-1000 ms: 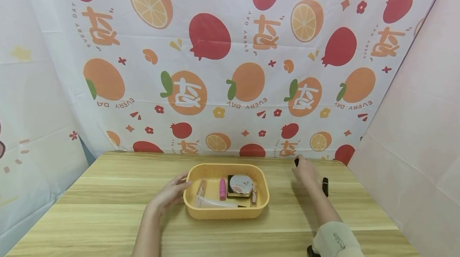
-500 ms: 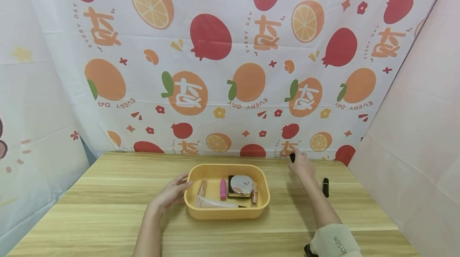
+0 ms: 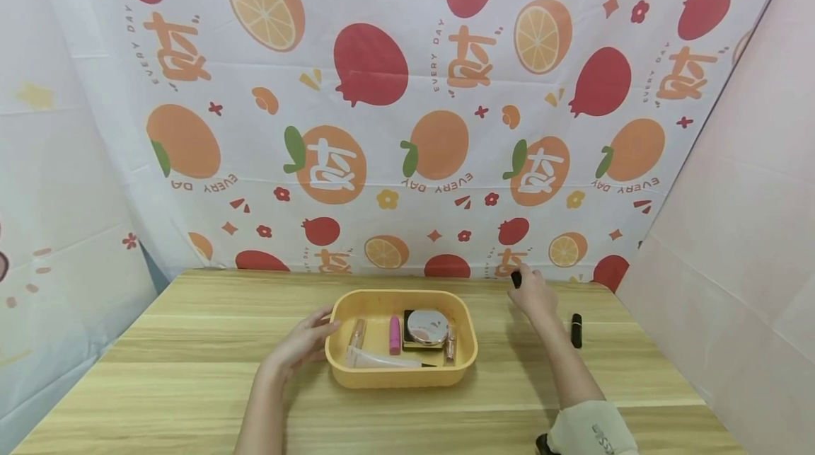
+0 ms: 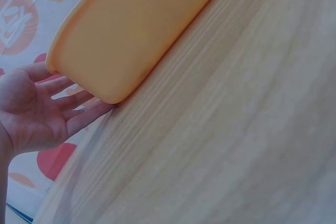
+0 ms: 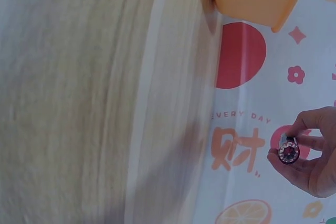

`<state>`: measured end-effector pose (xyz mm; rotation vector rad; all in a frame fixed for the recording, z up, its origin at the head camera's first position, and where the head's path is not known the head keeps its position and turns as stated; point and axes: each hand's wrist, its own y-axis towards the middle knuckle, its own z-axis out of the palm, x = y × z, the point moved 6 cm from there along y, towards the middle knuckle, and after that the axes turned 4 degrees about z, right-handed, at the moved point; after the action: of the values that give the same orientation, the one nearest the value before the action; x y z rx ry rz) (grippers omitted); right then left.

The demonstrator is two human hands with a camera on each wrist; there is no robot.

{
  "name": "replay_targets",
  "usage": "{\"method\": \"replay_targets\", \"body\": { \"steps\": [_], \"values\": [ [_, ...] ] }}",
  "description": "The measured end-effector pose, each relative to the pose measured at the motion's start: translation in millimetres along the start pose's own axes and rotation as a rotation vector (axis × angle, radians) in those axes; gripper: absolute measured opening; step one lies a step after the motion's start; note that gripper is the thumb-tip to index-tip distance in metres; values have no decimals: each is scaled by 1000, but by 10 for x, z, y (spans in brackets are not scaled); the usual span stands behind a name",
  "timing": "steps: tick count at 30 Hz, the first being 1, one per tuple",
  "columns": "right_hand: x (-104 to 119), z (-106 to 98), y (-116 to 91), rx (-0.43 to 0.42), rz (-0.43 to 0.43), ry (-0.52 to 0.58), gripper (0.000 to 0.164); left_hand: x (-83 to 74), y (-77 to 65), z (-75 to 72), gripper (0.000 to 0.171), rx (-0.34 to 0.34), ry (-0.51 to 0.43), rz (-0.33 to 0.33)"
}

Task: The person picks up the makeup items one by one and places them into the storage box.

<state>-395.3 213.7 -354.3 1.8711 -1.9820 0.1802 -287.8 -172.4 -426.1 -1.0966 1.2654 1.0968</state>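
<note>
My left hand rests against the left end of a yellow plastic basket. Its thumb lies at the rim and its fingers reach straight along the outer wall, as the left wrist view shows. Held up near the back edge of the table, my right hand pinches a small black lipstick tube between thumb and fingers. In the right wrist view the tube's round faceted end faces the camera, with a reddish centre. Another black lipstick tube with a silvery band lies on the table, right of my right forearm.
Inside the basket are a pink tube, a round silvery compact on a dark square case, a clear squeeze tube and two slim tubes. The wood-grain table ends at a fruit-print curtain.
My right hand has lifted slightly and shifted left with the black lipstick tube, which now shows more. My left hand and the basket have stayed put.
</note>
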Motion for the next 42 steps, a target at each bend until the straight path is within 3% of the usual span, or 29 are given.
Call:
{"method": "replay_targets", "body": {
  "steps": [9,17,35,42],
  "values": [
    [70,-13,-25,14,-10,10,60,3,22,-12,55,1,-2,-4],
    [167,-34,-68,1,-39,25,47,11,18,-13,56,-2,-4,-6],
    [333,-90,-210,-38,-82,50,45,19,-7,-35,56,-12,5,-10],
    [375,-109,-237,-23,-81,70,47,14,-17,-10,57,13,8,-1]
  ]
}}
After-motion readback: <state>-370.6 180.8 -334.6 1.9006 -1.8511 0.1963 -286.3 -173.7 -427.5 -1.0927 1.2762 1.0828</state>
